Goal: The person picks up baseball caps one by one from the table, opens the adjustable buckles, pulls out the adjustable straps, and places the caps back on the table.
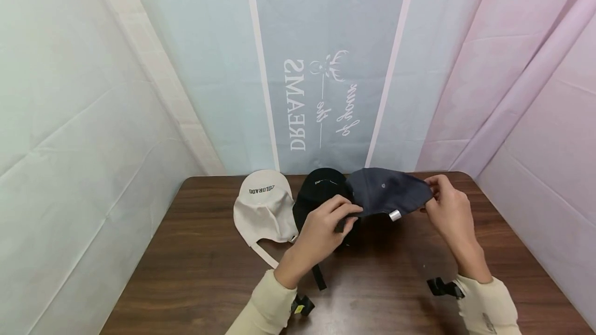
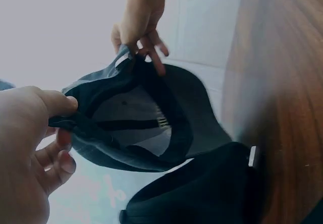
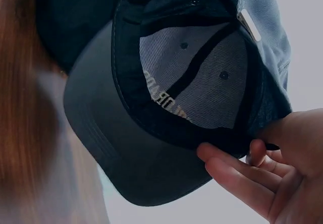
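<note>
A dark blue-grey baseball cap (image 1: 391, 190) is held up over the far right part of the table, between both hands. My left hand (image 1: 326, 226) pinches the cap's rim between thumb and fingers. At the opposite side, my right hand (image 1: 451, 211) grips the rim near the brim (image 3: 101, 133). The wrist views look into the cap's opening, where a dark sweatband and the reversed stitching of lettering (image 3: 164, 100) show. A small white tag (image 1: 395, 215) sticks out from the lower edge. Beside it, partly behind my left hand, a black cap (image 1: 321, 187) lies on the table.
A white cap (image 1: 263, 216) marked COLORADO lies left of the black one, its strap (image 1: 264, 254) trailing toward me. The black strap (image 1: 319, 277) hangs out below my left wrist. Cloth printed with words (image 1: 321, 102) stands behind the brown wooden table (image 1: 195, 273).
</note>
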A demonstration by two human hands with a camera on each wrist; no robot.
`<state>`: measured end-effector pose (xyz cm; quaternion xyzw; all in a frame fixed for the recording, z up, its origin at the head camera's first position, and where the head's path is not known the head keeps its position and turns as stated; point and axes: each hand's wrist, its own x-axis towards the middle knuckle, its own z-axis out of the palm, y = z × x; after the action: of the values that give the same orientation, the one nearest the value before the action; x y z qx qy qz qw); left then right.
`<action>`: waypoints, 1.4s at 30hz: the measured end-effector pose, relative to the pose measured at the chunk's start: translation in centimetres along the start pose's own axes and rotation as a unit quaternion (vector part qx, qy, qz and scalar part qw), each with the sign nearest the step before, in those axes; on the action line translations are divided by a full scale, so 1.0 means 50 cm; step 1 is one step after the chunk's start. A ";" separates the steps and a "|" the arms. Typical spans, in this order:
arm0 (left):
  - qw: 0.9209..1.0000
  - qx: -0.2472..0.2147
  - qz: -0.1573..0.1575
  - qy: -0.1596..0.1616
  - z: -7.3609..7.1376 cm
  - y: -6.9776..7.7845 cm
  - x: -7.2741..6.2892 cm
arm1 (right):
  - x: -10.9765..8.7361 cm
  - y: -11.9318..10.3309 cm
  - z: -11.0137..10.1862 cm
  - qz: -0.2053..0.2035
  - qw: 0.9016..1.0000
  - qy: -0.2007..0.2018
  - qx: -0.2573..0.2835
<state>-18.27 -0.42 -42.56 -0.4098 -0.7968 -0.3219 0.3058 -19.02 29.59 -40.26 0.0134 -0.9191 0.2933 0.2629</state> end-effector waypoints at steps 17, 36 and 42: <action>0.996 -0.005 -0.034 -0.078 0.057 -0.007 -0.030 | 0.006 0.069 0.027 -0.011 0.996 -0.083 -0.028; 0.935 -0.039 -0.119 -0.333 0.103 -0.014 -0.067 | 0.011 0.175 0.058 0.077 0.954 -0.284 0.054; 0.921 -0.006 -0.115 -0.373 0.110 -0.014 -0.070 | 0.009 0.185 0.068 0.109 0.935 -0.326 0.091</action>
<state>-18.44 1.85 -48.69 -0.4077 -0.8927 -0.1839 -0.0550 -22.66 35.45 -47.32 0.0320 -0.9197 0.3817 -0.0865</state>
